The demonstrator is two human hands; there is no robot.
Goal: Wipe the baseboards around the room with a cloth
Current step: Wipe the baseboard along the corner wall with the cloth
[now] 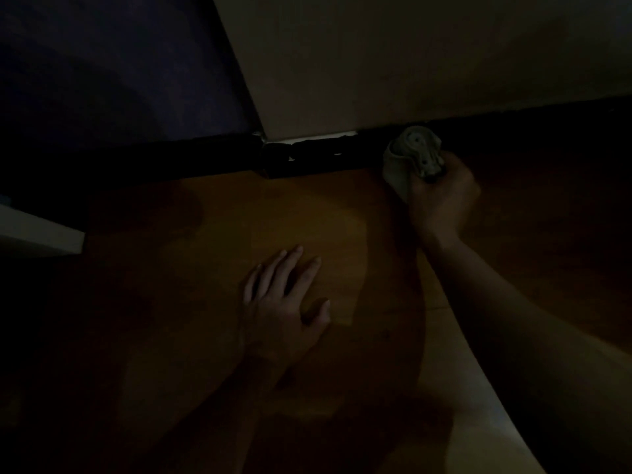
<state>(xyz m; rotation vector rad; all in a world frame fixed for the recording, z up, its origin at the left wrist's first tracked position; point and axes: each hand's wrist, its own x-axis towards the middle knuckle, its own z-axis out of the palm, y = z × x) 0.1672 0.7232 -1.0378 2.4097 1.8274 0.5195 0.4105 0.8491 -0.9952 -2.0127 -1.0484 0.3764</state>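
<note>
The scene is very dim. A dark baseboard [307,159] runs along the foot of a pale wall, with chipped light spots near an outer corner. My right hand [443,196] grips a bunched grey-green patterned cloth [410,155] and holds it against the baseboard, right of the corner. My left hand [284,302] lies flat on the wooden floor with its fingers spread, well short of the baseboard.
The brown wooden floor [205,234] spreads out in front of me. The pale wall [376,63] meets a darker wall [119,63] at the corner. A light, flat-edged object [41,234] juts in at the left edge.
</note>
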